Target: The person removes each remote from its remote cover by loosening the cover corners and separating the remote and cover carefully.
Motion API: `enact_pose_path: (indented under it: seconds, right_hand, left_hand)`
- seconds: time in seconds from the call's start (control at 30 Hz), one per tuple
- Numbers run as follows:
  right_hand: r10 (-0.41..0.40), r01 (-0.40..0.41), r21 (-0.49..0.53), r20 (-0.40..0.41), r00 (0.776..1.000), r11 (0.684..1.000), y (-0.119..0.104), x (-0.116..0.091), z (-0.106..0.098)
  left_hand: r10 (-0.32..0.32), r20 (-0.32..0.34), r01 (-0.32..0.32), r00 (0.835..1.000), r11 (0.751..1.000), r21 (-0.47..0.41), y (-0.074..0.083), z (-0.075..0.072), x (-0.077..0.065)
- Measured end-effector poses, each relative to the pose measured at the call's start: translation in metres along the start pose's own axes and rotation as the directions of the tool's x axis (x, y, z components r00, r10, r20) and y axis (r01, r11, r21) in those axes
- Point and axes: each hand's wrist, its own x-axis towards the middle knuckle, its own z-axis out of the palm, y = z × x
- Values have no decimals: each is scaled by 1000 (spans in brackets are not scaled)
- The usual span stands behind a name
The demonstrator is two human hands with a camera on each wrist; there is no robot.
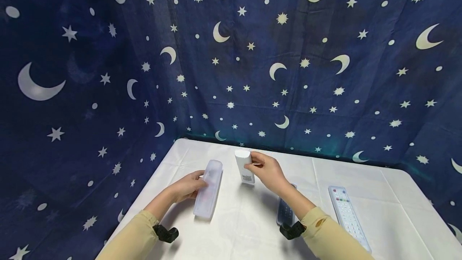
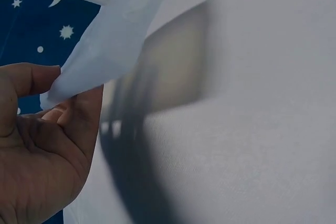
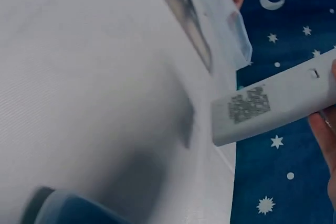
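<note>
My left hand (image 1: 187, 186) pinches a translucent, milky remote control cover (image 1: 211, 196) by its left side, thumb on top. It is held over the white table at the left. In the left wrist view the cover (image 2: 115, 40) looks thin and soft, tilted between thumb and fingers, and casts a shadow on the cloth. A white remote control (image 1: 244, 165) is gripped by my right hand (image 1: 267, 169), upright, to the right of the cover. Its back, with a printed label near the lower end, shows in the right wrist view (image 3: 283, 98); its button side is hidden.
On the white-covered table (image 1: 249, 236), a dark remote control (image 1: 286, 210) lies partly under my right forearm. Further right lies a white remote control (image 1: 349, 218) in a clear cover. A blue curtain (image 1: 252, 75) with moons and stars hangs behind and at the left.
</note>
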Motion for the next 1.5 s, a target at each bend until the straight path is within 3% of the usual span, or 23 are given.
enact_pose_path:
  seconds: [0.13,0.27,0.4,0.57,0.63,0.7,0.87,1.07,1.23,1.37,1.5]
  right_hand:
    - [-147,144,-149,-10,989,978,3,-4,8]
    - [-327,327,-330,57,943,885,9,-10,19]
    - [-477,494,-437,158,865,751,17,-17,30]
    - [-634,664,-486,256,730,568,29,-20,46]
    - [-672,707,-476,279,686,523,33,-19,51]
    - [-692,729,-466,291,661,501,36,-19,56]
    - [-699,744,-489,322,639,455,40,-15,64]
    - [-693,743,-519,344,634,423,42,-12,72]
    - [-680,746,-534,375,630,398,41,-10,76]
    - [-655,730,-566,391,647,383,41,-9,78]
    - [-609,724,-598,445,657,344,44,-9,79]
  left_hand:
    - [-12,-46,13,999,1000,0,-1,-4,4]
    - [-22,-83,23,996,1000,10,-3,-9,9]
    - [-23,-81,26,996,999,34,-6,-11,12]
    - [-37,-105,44,994,997,64,-9,-11,13]
    - [-42,-120,51,992,996,72,-10,-12,14]
    - [-41,-133,51,990,996,79,-11,-13,15]
    - [-37,-163,58,986,990,125,-13,-15,21]
    - [-38,-180,72,983,980,186,-14,-16,27]
    - [4,-212,67,977,944,323,-9,-15,26]
    - [74,-263,75,962,853,516,0,-11,23]
    - [139,-308,126,941,703,700,6,-5,22]
